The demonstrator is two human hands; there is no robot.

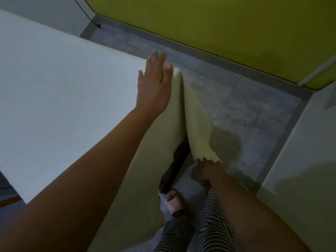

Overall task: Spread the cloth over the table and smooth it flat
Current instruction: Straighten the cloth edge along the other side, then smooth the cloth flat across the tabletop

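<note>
1. Left of scene: the cloth [54,84] lies over the table [179,160], pale and matte, with no wrinkle visible across the broad top. The table itself shows only as a dark leg under the near right corner. Coverage of the top appears complete in the part that is in view.

2. Centre: the left hand [154,88] rests palm down at the far right corner of the tabletop, fingers straight and spread, gripping nothing. It presses the cloth flat where it breaks over the edge.

3. Right of centre: from that corner the cloth hangs in a long soft fold towards the floor [245,106], cream-yellow, ending in a scalloped hem. It drapes without stiffness, so it is judged light, limp and not fragile; it should slide readily on the top under a pull.

4. Lower right: the right hand [205,165] is at the scalloped hem, fingers closed on the hanging corner, as far as the dim light allows.

5. Handling judgement: the hem corner is the proper hold for tensioning; the flat palm serves for smoothing. A hard tug risks dragging the far side off square.

6. Surroundings: grey tiled floor, yellow wall [218,24] at far right, a black cable [87,15] at far left. Striped trousers [214,224] and a slipper [175,204] show at the near edge.
</note>
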